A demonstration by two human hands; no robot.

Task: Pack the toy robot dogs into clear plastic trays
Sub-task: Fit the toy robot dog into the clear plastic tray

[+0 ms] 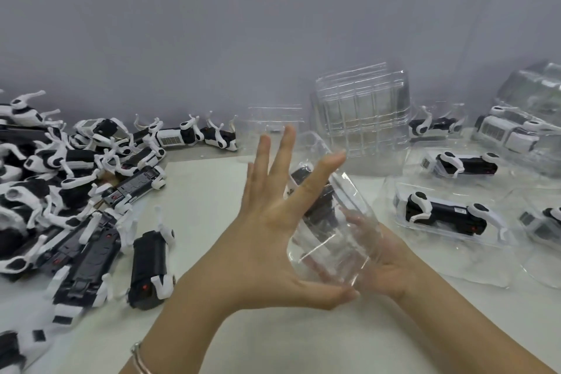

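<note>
A pale grey wall (pixel 273 9) closes off the back of my view, and below it runs a white tabletop (pixel 206 197). On the left of the table lies a loose heap of black-and-white plastic toy robot dogs (pixel 60 191), legs sticking out every way, some on their backs.

In the middle, both hands hold a clear moulded plastic tray (pixel 334 246) off the surface, tilted with its upper end leaning away from me. Inside it sits one black-and-white toy dog (pixel 321 206) (mostly a dark blur behind the glare, so I cannot tell which way it faces).

The left hand (pixel 273 231) is spread flat against the near side of the tray, fingers straight and fanned, the thumb reaching under the tray's lower edge. It is pressing, not wrapped round anything. A thin silver bracelet (pixel 138 355) circles that wrist. The right hand (pixel 385 255) lies against the far side; through the plastic its fingers look laid out straight along the wall, so I read it as flat and open too.

Behind the hands stands a stack of empty clear plastic trays (pixel 361 118) near the wall. To the right lie several clear trays already holding dogs (pixel 449 215), just beside one another on the table.
</note>
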